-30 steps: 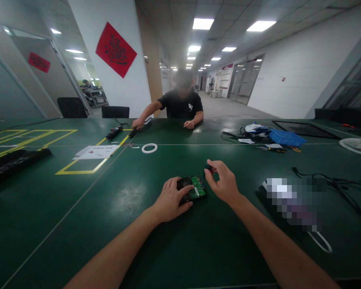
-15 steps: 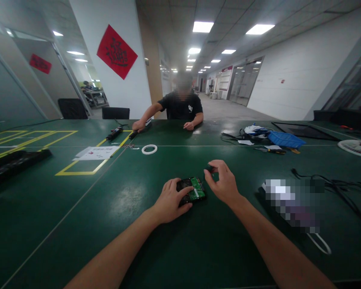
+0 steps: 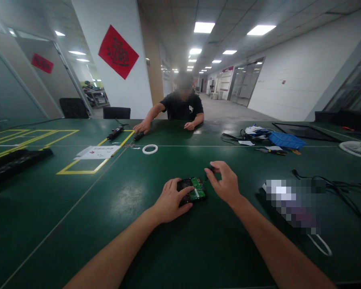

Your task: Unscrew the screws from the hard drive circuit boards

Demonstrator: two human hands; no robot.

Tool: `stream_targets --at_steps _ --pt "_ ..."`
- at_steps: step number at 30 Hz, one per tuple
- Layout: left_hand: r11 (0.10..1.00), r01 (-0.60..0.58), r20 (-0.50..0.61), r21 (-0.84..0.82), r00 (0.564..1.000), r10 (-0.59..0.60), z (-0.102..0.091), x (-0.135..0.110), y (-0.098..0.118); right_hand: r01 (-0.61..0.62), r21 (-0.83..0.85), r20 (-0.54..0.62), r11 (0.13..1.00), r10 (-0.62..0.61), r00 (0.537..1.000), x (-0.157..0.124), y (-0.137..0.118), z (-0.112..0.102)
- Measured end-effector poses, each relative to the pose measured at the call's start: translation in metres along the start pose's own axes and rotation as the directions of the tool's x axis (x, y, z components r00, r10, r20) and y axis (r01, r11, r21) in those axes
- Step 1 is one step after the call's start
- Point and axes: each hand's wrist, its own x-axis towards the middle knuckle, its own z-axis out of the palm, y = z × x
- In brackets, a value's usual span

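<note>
A hard drive [image 3: 197,192], black with a green circuit board facing up, lies on the dark green table in front of me. My left hand [image 3: 172,197] grips it from the left, the thumb along its near edge and a finger reaching over the board. Just right of the drive, my right hand [image 3: 224,180] pinches the dark handle of a small screwdriver [image 3: 212,166] between thumb and fingers. Its thin shaft slants down toward the board's right side; whether the tip touches a screw is too small to tell.
Across the table a person in a black shirt rests a hand [image 3: 142,127] by a dark tool [image 3: 138,136]. A white ring [image 3: 149,149] and paper sheet [image 3: 98,152] lie left. To the right are a blue tray [image 3: 287,140], pliers [image 3: 270,151], black cables [image 3: 337,180] and a blurred-out device [image 3: 291,206].
The co-worker's hand has shifted slightly to the right beside the dark tool. My left hand stays on the hard drive; my right hand has barely moved with the screwdriver.
</note>
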Motion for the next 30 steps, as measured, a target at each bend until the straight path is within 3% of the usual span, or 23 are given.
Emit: stream_targets --at_steps 3,8,14,19,23,26,30 --pt "1.0 0.002 -0.001 0.001 1.0 -0.002 0.001 0.0 0.0 0.037 -0.009 0.029 0.999 -0.036 0.999 0.001 0.0 -0.001" --pt "1.0 0.0 0.006 0.003 1.0 0.0 0.002 0.0 0.0 -0.045 0.082 -0.011 0.996 0.046 0.999 0.002 -0.003 0.003" --pt "1.0 -0.002 0.004 0.009 1.0 0.002 0.0 0.001 0.0 0.0 0.041 0.099 0.999 -0.004 0.995 0.002 -0.008 -0.003" --pt "1.0 -0.007 0.008 0.017 1.0 0.007 0.0 0.0 0.001 -0.016 0.069 0.011 0.998 0.015 1.0 0.002 -0.005 0.002" --pt "1.0 -0.005 0.013 0.017 1.0 0.004 0.001 0.0 0.0 -0.012 0.109 0.016 0.994 0.011 1.0 0.0 -0.001 0.008" --pt "1.0 -0.005 0.01 0.011 1.0 0.004 0.001 0.0 0.0 -0.03 0.057 0.006 0.998 0.029 1.0 -0.002 0.0 0.006" --pt "1.0 -0.002 -0.006 0.007 1.0 0.002 0.002 0.0 0.0 0.045 -0.056 0.095 0.997 -0.039 0.995 0.0 -0.003 -0.001"
